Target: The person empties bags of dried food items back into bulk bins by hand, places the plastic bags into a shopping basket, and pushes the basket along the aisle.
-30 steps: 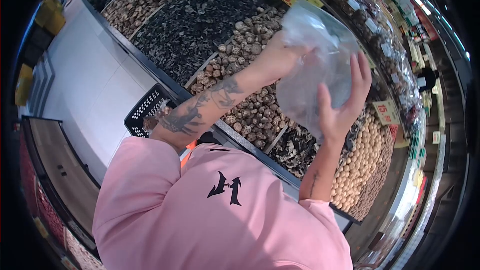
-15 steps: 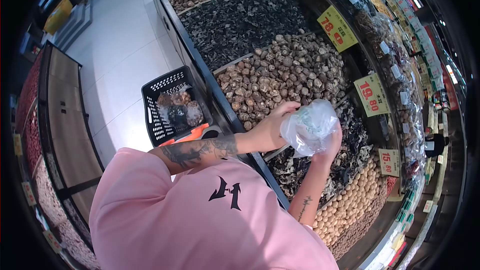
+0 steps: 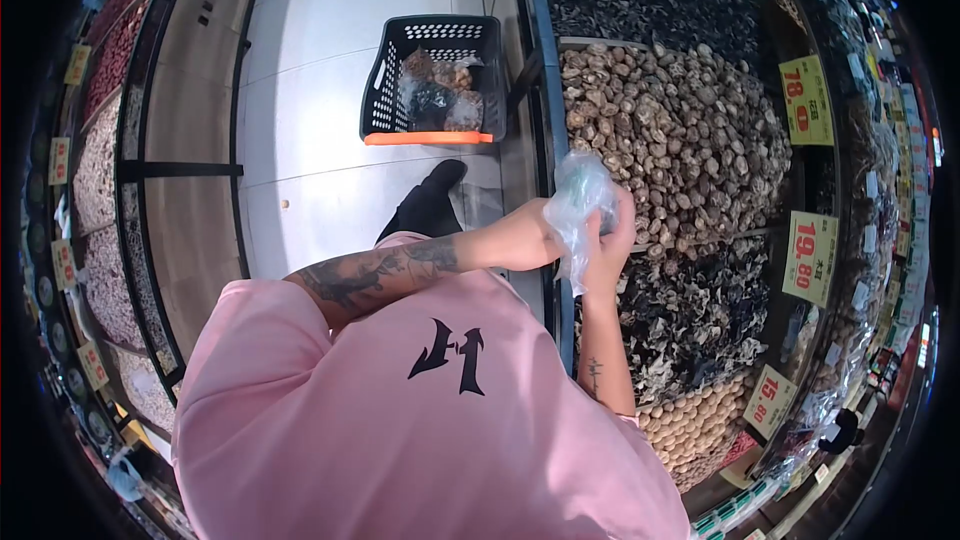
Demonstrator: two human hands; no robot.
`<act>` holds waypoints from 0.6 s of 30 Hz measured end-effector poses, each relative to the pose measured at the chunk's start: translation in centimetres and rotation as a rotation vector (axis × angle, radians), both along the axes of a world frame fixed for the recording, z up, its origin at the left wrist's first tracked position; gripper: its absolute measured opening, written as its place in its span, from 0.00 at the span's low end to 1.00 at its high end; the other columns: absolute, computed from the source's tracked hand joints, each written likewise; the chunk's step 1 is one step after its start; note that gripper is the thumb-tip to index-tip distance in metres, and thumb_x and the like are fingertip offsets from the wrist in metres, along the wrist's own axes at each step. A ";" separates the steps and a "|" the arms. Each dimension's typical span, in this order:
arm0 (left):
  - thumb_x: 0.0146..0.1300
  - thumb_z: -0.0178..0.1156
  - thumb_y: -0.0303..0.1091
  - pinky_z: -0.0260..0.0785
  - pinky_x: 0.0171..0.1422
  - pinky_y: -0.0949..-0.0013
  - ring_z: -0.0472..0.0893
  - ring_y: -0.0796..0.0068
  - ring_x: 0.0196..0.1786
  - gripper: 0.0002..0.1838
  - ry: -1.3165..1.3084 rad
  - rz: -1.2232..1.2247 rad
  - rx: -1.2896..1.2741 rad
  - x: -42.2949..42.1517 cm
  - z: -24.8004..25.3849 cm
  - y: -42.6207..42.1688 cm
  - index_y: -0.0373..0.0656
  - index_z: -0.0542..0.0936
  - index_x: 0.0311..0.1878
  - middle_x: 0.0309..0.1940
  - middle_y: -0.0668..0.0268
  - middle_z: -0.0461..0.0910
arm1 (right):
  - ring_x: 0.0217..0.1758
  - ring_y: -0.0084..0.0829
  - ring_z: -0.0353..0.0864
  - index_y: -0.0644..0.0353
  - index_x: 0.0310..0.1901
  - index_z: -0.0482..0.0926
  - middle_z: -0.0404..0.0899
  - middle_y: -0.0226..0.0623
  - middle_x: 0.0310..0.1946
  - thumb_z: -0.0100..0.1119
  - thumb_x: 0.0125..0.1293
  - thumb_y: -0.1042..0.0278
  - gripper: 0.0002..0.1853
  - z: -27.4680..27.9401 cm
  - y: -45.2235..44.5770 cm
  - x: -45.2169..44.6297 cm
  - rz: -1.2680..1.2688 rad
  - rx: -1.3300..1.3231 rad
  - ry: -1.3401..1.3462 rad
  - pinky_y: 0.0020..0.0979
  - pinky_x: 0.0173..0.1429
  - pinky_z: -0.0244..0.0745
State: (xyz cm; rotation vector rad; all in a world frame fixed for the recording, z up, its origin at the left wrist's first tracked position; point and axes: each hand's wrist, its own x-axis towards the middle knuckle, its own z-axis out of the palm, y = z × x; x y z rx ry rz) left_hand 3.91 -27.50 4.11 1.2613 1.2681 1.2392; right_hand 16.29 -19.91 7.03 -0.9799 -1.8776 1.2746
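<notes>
Head view: right hand (image 3: 612, 244) grips plastic bag (image 3: 580, 190); left hand (image 3: 540, 235) I can't tell; basket (image 3: 430, 30) at bag's ten o'clock.

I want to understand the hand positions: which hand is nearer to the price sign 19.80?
Right. The right hand is left of the price sign in the picture; the left hand is farther left, across the plastic bag.
</notes>
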 end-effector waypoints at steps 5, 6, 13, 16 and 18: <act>0.68 0.58 0.35 0.72 0.53 0.71 0.75 0.78 0.52 0.23 -0.556 -0.159 -0.259 -4.4 0.4 -0.9 0.46 0.68 0.65 0.53 0.67 0.76 | 0.41 0.35 0.78 0.69 0.46 0.76 0.79 0.43 0.39 0.55 0.62 0.72 0.13 -2.6 1.3 -2.8 -0.118 0.137 -0.028 0.33 0.50 0.73; 0.68 0.58 0.35 0.72 0.53 0.71 0.75 0.78 0.52 0.23 -0.569 -0.163 -0.265 -5.0 0.4 -0.8 0.46 0.68 0.65 0.53 0.67 0.76 | 0.41 0.35 0.78 0.69 0.46 0.76 0.79 0.43 0.39 0.55 0.62 0.72 0.13 -3.1 1.3 -3.9 -0.121 0.132 -0.040 0.33 0.50 0.73; 0.67 0.60 0.37 0.73 0.46 0.71 0.76 0.79 0.51 0.19 -0.881 0.280 -0.398 -16.8 -3.8 2.5 0.44 0.73 0.59 0.50 0.69 0.78 | 0.59 0.55 0.71 0.67 0.55 0.72 0.70 0.53 0.57 0.56 0.56 0.74 0.22 -4.0 1.3 -18.6 0.225 0.162 -0.333 0.45 0.64 0.67; 0.66 0.60 0.32 0.72 0.52 0.70 0.79 0.78 0.47 0.16 -0.784 0.359 -0.407 -23.1 -6.7 2.7 0.39 0.75 0.55 0.46 0.67 0.80 | 0.65 0.56 0.66 0.68 0.58 0.69 0.67 0.53 0.61 0.59 0.55 0.74 0.26 -4.5 2.5 -23.6 0.307 0.197 -0.445 0.47 0.67 0.64; 0.64 0.60 0.30 0.72 0.52 0.71 0.79 0.79 0.46 0.16 -0.563 0.399 -0.294 -26.9 -8.5 2.9 0.38 0.75 0.53 0.45 0.67 0.80 | 0.64 0.55 0.67 0.68 0.58 0.70 0.67 0.53 0.61 0.64 0.54 0.72 0.28 -5.7 2.4 -25.8 0.348 0.209 -0.460 0.46 0.67 0.64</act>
